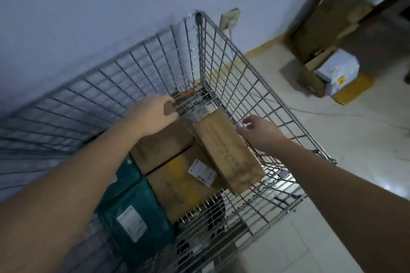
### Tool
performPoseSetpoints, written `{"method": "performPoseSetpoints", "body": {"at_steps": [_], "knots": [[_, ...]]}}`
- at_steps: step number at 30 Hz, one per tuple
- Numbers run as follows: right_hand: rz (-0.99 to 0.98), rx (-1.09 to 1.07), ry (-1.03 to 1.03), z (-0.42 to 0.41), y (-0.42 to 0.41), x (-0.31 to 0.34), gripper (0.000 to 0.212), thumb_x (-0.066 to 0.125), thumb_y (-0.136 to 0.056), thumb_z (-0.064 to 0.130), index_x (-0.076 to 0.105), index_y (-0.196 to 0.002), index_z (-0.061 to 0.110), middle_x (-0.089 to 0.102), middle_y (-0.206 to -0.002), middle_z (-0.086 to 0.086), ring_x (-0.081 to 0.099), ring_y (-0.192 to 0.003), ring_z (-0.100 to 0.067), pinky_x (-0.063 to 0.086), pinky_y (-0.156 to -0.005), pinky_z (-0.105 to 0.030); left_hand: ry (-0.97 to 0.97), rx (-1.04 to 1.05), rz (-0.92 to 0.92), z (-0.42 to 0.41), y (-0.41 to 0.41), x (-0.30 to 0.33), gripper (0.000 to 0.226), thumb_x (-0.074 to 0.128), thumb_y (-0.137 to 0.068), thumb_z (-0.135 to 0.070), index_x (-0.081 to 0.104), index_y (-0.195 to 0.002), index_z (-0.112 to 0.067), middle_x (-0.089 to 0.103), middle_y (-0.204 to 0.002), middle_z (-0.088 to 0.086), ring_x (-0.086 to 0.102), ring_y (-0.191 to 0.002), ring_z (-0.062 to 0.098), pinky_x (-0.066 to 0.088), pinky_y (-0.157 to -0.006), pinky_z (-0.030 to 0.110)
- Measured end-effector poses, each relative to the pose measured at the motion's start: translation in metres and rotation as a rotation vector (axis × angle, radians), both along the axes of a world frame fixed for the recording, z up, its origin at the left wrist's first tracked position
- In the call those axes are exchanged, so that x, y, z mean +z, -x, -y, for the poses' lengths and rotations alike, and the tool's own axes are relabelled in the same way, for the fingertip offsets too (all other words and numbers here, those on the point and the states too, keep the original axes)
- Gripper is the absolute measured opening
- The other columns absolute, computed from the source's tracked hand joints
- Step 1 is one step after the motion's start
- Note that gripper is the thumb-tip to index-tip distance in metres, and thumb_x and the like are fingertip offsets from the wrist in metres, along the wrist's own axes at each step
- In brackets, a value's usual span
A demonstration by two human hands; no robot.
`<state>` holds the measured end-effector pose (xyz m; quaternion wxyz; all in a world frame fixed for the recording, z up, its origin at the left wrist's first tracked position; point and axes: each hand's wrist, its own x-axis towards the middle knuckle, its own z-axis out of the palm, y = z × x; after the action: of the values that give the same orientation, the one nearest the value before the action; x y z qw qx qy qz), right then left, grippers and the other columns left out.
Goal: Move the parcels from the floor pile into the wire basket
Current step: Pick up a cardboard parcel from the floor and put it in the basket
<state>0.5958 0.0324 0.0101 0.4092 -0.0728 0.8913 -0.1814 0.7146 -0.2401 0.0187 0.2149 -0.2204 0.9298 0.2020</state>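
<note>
The wire basket (pixel 224 35) stands against the wall and holds several parcels. My left hand (pixel 153 115) reaches deep into it, fingers curled over the far edge of a flat brown box (pixel 162 150). A long brown box (pixel 226 150) leans tilted against the basket's right wire wall. My right hand (pixel 259 133) is at its upper right edge with fingers apart, touching or nearly touching it. A brown box with a white label (pixel 184 186) lies flat below them. Dark green bags (pixel 137 213) with a white label fill the near left side.
A pile of cardboard boxes and white bags (pixel 337 68) sits on the tiled floor at the far right. A taller brown carton (pixel 328 17) stands behind it by the wall. A wall socket (pixel 230 19) with a cable hangs just behind the basket's far corner.
</note>
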Motion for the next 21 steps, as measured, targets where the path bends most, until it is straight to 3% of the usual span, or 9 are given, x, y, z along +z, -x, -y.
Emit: {"method": "performPoseSetpoints", "body": {"at_steps": [3, 5, 10, 16, 21], "knots": [[-0.198, 0.26, 0.045, 0.005, -0.017, 0.107, 0.057, 0.057, -0.099, 0.056, 0.05, -0.145, 0.024, 0.065, -0.13, -0.001, 0.065, -0.095, -0.021, 0.056, -0.076, -0.034, 0.128, -0.006, 0.002, 0.019, -0.046, 0.104, 0.057, 0.051, -0.093, -0.071, 0.059, -0.136, -0.034, 0.065, -0.132, -0.005, 0.063, -0.112, 0.021, 0.056, -0.09, 0.04], [-0.32, 0.372, 0.026, -0.001, -0.035, 0.176, 0.061, 0.054, -0.098, 0.061, 0.05, -0.146, 0.023, 0.065, -0.13, -0.001, 0.065, -0.1, -0.022, 0.058, -0.086, -0.039, 0.174, -0.006, -0.034, 0.019, -0.077, 0.169, 0.058, 0.052, -0.091, -0.073, 0.06, -0.134, -0.035, 0.066, -0.127, -0.007, 0.063, -0.112, 0.019, 0.055, -0.093, 0.041], [-0.467, 0.547, -0.093, -0.038, -0.075, 0.314, 0.066, 0.051, -0.095, 0.07, 0.053, -0.143, 0.024, 0.069, -0.123, -0.004, 0.063, -0.103, -0.024, 0.054, -0.091, -0.038, 0.335, -0.06, -0.113, -0.012, -0.136, 0.314, 0.058, 0.049, -0.092, -0.074, 0.059, -0.133, -0.034, 0.066, -0.125, -0.005, 0.062, -0.109, 0.02, 0.054, -0.09, 0.037], [-0.591, 0.478, -0.048, -0.109, -0.1, 0.429, 0.056, 0.053, -0.098, 0.063, 0.057, -0.138, 0.024, 0.067, -0.128, -0.002, 0.054, -0.097, -0.018, 0.045, -0.085, -0.032, 0.459, -0.136, -0.2, -0.075, -0.168, 0.429, 0.059, 0.046, -0.092, -0.075, 0.058, -0.134, -0.035, 0.067, -0.125, -0.003, 0.063, -0.111, 0.021, 0.054, -0.092, 0.039], [-0.684, 0.418, -0.1, -0.203, -0.097, 0.466, 0.043, 0.053, -0.099, 0.06, 0.061, -0.119, 0.023, 0.06, -0.101, 0.006, 0.057, -0.096, -0.019, 0.048, -0.082, -0.033, 0.507, -0.186, -0.25, -0.15, -0.144, 0.471, 0.057, 0.048, -0.092, -0.073, 0.059, -0.133, -0.035, 0.067, -0.126, -0.005, 0.062, -0.113, 0.021, 0.053, -0.094, 0.04]]}}
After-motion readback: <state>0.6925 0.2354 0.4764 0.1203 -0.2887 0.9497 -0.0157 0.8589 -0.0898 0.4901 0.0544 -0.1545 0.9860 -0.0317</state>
